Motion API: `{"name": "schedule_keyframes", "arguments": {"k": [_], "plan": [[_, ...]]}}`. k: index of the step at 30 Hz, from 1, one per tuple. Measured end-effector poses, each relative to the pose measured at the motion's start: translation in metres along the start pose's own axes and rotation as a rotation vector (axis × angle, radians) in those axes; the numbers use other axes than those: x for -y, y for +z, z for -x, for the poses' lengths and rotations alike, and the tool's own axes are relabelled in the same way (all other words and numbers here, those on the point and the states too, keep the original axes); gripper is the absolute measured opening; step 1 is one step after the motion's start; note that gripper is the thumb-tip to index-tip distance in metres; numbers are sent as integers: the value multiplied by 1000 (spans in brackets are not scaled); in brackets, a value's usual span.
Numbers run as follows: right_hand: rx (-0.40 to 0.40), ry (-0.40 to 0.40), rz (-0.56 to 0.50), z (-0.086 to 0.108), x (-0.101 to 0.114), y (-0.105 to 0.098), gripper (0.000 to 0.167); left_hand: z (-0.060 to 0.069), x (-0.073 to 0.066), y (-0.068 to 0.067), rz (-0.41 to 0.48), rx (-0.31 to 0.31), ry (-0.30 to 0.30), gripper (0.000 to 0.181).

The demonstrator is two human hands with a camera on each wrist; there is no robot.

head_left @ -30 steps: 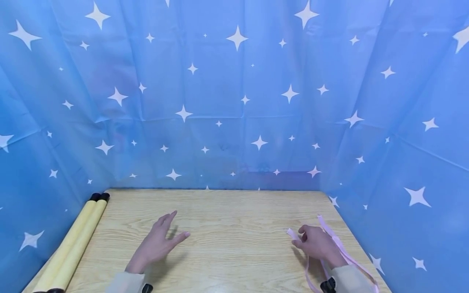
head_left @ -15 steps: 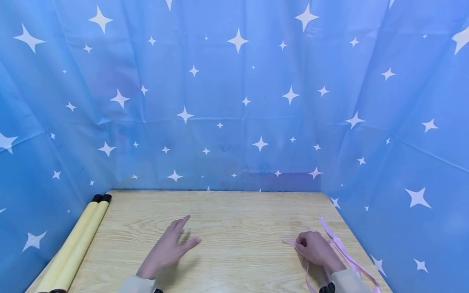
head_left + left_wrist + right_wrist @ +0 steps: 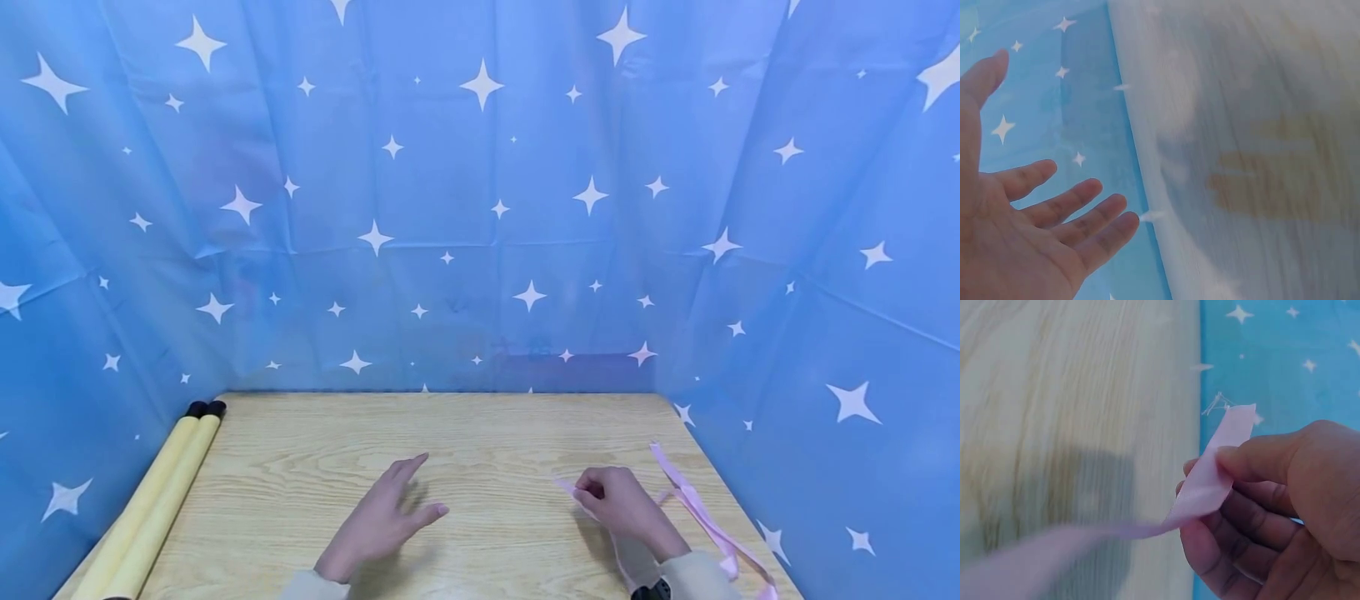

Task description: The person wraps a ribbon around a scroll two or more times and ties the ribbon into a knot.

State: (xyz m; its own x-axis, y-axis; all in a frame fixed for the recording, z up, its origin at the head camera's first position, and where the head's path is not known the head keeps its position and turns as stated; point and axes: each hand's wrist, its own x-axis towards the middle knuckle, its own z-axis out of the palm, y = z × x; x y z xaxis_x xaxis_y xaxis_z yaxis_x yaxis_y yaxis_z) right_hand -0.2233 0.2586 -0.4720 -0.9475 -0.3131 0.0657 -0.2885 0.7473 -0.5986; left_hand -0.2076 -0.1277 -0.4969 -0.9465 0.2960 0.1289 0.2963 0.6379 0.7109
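My right hand (image 3: 622, 504) pinches a pink ribbon (image 3: 1200, 487) near one end, between thumb and curled fingers. In the right wrist view that end sticks up past the thumb, with loose threads at its frayed tip. From the hand the ribbon trails down towards the wrist, and more of it lies in a long strip along the table's right side. My left hand (image 3: 378, 521) hovers over the middle of the table, holding nothing. Its fingers are spread and nearly straight in the left wrist view, the palm showing.
Two pale yellow rolls (image 3: 161, 500) with black ends lie side by side along the left edge of the wood-grain table (image 3: 480, 433). A blue curtain (image 3: 450, 192) with white stars stands around the back and both sides.
My left hand has moved right, towards the middle. The right hand has closed more tightly on the ribbon's end and shifted left, drawing the ribbon along with it.
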Motion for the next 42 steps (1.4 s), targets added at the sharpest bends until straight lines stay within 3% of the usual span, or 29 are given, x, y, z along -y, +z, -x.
{"name": "schedule_keyframes", "arguments": {"k": [10,23,29,36,42], "plan": [[30,-141,-56,-8,30,13,12,-5,-24,25,35,34,87,83],[103,-251,-113,-6,63,36,9,-13,-52,53,67,50,241,66],[125,-283,-125,-4,69,45,9,-16,-56,60,87,108,234,53],[146,-313,-154,-2,71,52,13,-17,-57,64,99,118,251,12],[141,-334,-158,1,70,51,14,-17,-57,62,156,114,228,10]]}}
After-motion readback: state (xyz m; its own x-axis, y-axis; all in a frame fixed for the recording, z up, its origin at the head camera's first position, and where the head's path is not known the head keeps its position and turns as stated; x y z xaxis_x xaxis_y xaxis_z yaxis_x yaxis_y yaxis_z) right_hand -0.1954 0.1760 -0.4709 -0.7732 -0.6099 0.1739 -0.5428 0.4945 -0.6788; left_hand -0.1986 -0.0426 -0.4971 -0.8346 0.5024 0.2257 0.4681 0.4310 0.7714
